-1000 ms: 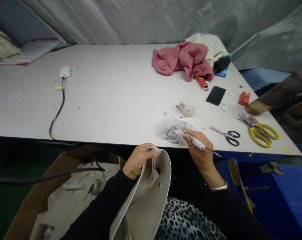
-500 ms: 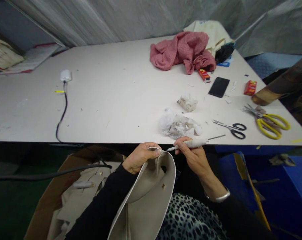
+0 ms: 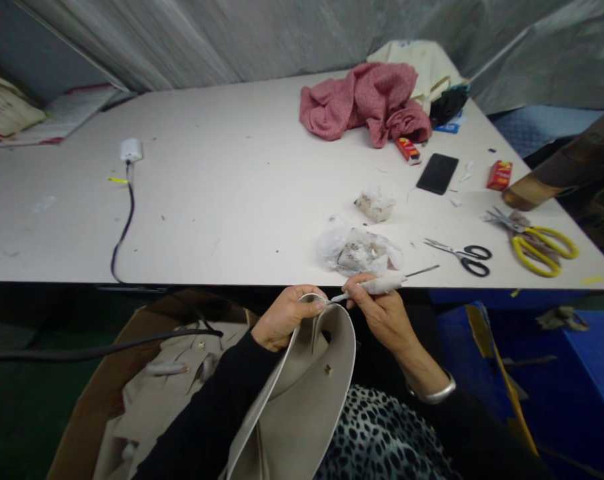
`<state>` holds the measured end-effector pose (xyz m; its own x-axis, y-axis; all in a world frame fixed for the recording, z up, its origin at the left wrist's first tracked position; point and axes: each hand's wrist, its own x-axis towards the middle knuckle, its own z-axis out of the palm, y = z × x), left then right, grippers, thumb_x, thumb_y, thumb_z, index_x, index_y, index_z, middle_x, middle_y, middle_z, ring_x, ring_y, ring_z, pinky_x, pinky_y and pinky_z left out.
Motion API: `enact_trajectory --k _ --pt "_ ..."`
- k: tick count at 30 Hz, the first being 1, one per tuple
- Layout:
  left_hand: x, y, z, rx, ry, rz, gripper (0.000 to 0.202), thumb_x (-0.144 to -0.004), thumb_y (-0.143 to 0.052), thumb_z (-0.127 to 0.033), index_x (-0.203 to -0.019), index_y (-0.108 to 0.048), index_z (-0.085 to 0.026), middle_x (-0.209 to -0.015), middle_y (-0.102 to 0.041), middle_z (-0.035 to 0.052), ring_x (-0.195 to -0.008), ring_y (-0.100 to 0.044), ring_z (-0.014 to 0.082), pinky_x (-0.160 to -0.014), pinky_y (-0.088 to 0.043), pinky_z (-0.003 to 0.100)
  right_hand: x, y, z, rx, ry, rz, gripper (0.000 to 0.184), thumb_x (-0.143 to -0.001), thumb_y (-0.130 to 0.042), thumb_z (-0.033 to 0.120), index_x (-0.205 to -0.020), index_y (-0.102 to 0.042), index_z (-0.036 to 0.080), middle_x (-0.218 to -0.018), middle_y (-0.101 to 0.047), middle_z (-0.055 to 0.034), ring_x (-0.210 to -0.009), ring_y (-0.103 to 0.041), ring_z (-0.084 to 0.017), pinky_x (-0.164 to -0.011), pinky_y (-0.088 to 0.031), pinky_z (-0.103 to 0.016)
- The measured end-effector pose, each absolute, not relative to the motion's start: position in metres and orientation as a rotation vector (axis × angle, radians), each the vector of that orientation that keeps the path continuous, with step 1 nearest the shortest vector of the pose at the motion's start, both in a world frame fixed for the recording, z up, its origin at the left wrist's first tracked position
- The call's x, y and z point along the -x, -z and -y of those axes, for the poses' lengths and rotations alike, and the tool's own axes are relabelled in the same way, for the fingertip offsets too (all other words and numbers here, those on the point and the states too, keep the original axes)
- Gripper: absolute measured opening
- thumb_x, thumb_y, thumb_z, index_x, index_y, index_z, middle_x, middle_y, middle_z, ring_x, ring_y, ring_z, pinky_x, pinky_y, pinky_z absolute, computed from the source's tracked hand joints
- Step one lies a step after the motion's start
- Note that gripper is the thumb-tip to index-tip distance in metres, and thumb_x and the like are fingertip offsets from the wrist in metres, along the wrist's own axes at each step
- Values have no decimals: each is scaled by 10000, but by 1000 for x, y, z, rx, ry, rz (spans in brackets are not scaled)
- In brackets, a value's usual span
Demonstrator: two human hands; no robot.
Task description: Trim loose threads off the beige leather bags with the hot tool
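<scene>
My left hand pinches the top rim of a beige leather-like bag, fingers outside and thumb on the edge. The bag hangs open below the table's front edge, with a small gold-coloured fitting on its inner face. In my right hand is a slim white-wrapped tool, held like a pen. Its narrow tip meets or nearly touches the bag's rim beside my left thumb. A thin metal rod sticks out of the tool's other end, pointing right.
On the white table lie crumpled plastic with whitish lumps, black-handled scissors, yellow-handled scissors, a dark phone and a pink cloth. A cardboard box of beige pieces stands lower left; blue bins are lower right.
The tool in my right hand has shifted slightly left along the bag's rim. My left hand and the bag have moved slightly right. Both grips stay the same.
</scene>
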<state>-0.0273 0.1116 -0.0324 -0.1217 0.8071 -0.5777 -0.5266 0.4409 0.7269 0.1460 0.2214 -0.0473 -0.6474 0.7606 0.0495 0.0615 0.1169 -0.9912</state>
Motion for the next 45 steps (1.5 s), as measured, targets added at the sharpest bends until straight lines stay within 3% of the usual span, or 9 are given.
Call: enact_trajectory --k 8,17,22,25,28,33,37,42,45 --pt "16 38 -113 -324 -1208 -1294 404 -615 -909 -381 -783 -636 -134 -649 -600 -9 -545 -516 104 -566 -376 242 -133 50 -222 870 -1515 1876 385 -1018 -549 488 -783 -631 195 -631 -577 21 -613 -570 -145 -644 -452 -272" --pt "22 39 -108 -301 -1299 -1298 413 -575 -928 -353 -760 -632 -132 -632 -590 -16 -554 -505 103 -596 -395 249 -163 47 -203 502 -1352 2035 215 -1013 -601 405 -976 -747 251 -860 -728 -43 -773 -634 -199 -737 -512 -342" --pt "14 29 -103 -401 -1296 -1369 395 -617 -899 -386 -774 -635 -138 -623 -576 -24 -549 -485 101 -574 -369 241 -167 45 -201 671 -1477 1684 252 -1049 -540 413 -1203 -676 266 -940 -777 -45 -811 -714 -190 -770 -564 -341" --pt "8 21 -95 -540 -1272 -1478 347 -689 -855 -398 -781 -643 -139 -658 -590 -15 -587 -494 110 -598 -384 245 -163 42 -193 756 -1597 1632 240 -1029 -570 448 -1130 -670 255 -1017 -783 -48 -891 -734 -192 -807 -568 -319" --pt "3 12 -85 -723 -1213 -1603 295 -770 -800 -393 -807 -665 -133 -717 -611 1 -655 -521 128 -652 -409 252 -162 41 -182 786 -1669 1759 251 -971 -657 480 -992 -684 232 -943 -764 -31 -878 -713 -191 -776 -544 -281" --pt "-9 1 -67 -943 -1162 -1752 190 -845 -712 -331 -819 -686 -144 -759 -649 11 -718 -567 154 -704 -433 263 -167 39 -169 763 -1745 1742 315 -1020 -551 511 -1013 -683 225 -920 -756 -31 -822 -701 -178 -712 -526 -259" --pt "-23 -8 -59 -1102 -1173 -1839 127 -857 -668 -267 -800 -695 -156 -797 -691 25 -778 -612 175 -767 -453 279 -172 29 -162 716 -1619 1942 286 -985 -605 502 -979 -704 234 -924 -733 -23 -843 -664 -178 -758 -498 -266" --pt "-34 -13 -53 -1188 -1166 -1819 44 -828 -636 -191 -841 -673 -173 -835 -688 15 -821 -623 179 -804 -459 287 -180 20 -152 802 -1588 2007 294 -875 -738 519 -915 -695 231 -846 -682 -6 -788 -615 -172 -681 -462 -250" --pt "-34 -13 -48 -1185 -1207 -1808 136 -752 -633 -119 -868 -609 -186 -835 -623 -15 -808 -575 161 -779 -448 274 -185 22 -147 788 -1621 2053 291 -858 -757 515 -919 -713 233 -844 -675 -4 -783 -608 -171 -688 -454 -254"
